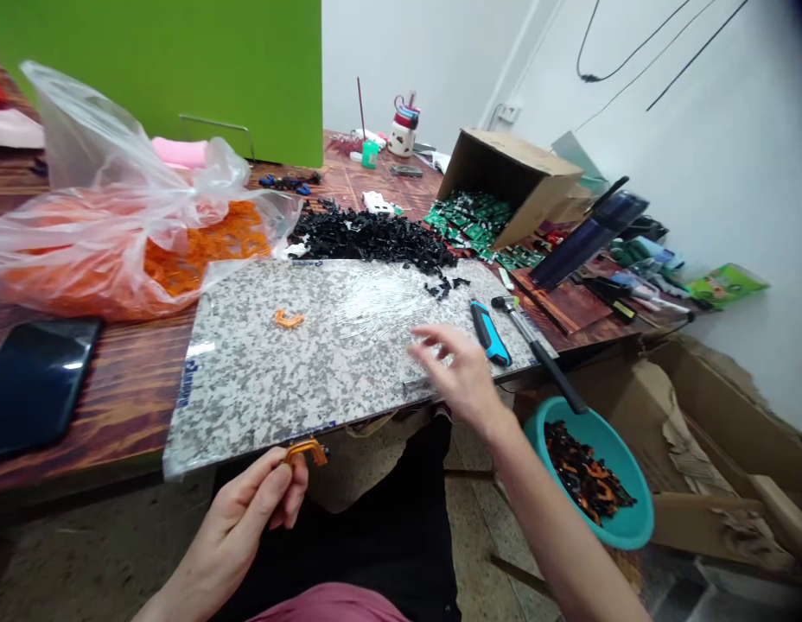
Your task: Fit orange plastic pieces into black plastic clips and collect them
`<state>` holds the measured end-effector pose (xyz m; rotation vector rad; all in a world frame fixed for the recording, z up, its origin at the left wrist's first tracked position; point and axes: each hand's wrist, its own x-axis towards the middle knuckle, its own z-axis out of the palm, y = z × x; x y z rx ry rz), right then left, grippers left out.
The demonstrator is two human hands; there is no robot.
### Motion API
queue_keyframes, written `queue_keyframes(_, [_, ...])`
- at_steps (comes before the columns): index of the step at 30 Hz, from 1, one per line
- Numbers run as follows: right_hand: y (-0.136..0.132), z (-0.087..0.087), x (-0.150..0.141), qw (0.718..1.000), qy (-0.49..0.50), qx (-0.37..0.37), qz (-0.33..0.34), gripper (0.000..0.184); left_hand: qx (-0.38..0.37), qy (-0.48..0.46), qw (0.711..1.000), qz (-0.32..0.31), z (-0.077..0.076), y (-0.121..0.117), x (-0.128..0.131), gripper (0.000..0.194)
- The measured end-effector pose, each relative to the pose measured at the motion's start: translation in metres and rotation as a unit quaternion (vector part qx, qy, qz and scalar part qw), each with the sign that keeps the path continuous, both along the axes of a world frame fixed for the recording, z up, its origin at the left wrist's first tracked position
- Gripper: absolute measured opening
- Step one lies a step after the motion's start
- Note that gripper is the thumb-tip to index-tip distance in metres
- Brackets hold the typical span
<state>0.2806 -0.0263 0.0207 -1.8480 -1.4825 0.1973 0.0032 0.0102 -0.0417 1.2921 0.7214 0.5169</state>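
Note:
My left hand (245,516) is at the near edge of the granite slab (245,406) and pinches an orange plastic piece (306,451) between thumb and fingers. My right hand (456,371) hovers over the slab's right side, fingers spread and holding nothing. Close to it lie a blue-and-black utility knife (488,334) and a hammer with a black grip (537,345). Another orange piece (289,320) rests on the film-wrapped slab. Black plastic pieces (368,233) are heaped past its far edge.
A plastic bag of orange pieces (116,250) and a dark tablet (35,384) lie on the wooden table (116,406) at left. Green circuit boards (469,220) spill from a tipped carton (511,177). Below right, a teal basin (588,466) holds black and orange scraps.

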Motion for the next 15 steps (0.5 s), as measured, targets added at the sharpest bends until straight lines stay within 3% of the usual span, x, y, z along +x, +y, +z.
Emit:
queue_keyframes(2, [0.004, -0.001, 0.053, 0.975, -0.115, -0.032, -0.189, 0.029, -0.048, -0.01, 0.998, 0.027, -0.002, 0.0, -0.003, 0.034])
queue_keyframes(6, [-0.003, -0.007, 0.143, 0.926, -0.151, -0.069, -0.338, 0.035, -0.113, -0.015, 0.99, 0.082, -0.008, 0.001, -0.011, 0.035])
queue_keyframes(10, [-0.023, -0.013, 0.18, 0.907, -0.124, -0.142, -0.377, 0.027, -0.138, -0.02, 0.987, 0.085, -0.011, 0.001, -0.015, 0.037])
queue_keyframes(15, [-0.029, -0.013, 0.185, 0.915, -0.115, -0.145, -0.359, 0.03, -0.147, -0.056, 0.984, 0.09, -0.009, -0.002, -0.013, 0.036])
